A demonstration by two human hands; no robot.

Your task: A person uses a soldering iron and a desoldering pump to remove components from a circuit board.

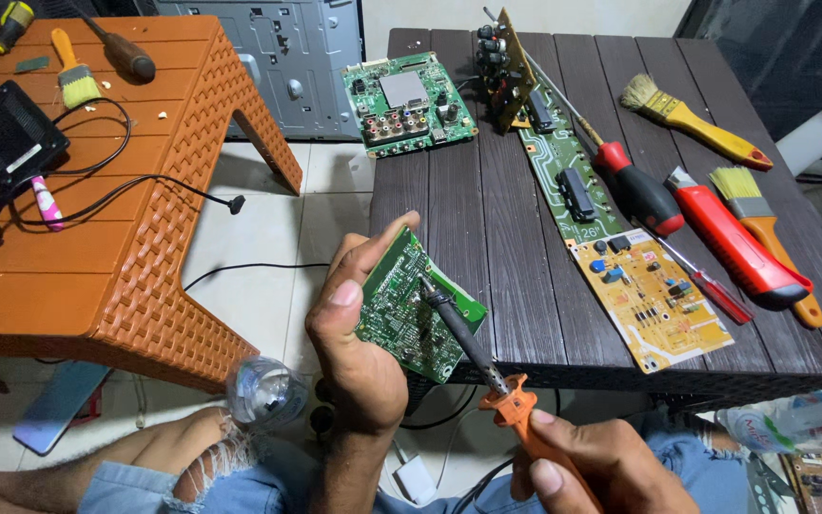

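Note:
My left hand (354, 328) holds a small green circuit board (411, 309) tilted up at the near edge of the dark slatted table (459, 205). My right hand (601, 466) grips the orange handle of a soldering iron (487, 366). The iron's dark tip rests on the board's face near its upper middle. Thumb and fingers of the left hand wrap the board's left edge.
On the table lie a green board with connectors (409, 103), a long green strip board (558, 171), a yellow board (649, 297), red screwdrivers (635, 190), a red utility knife (734, 243) and brushes (692, 119). An orange plastic table (135, 238) with tools and a black box stands left.

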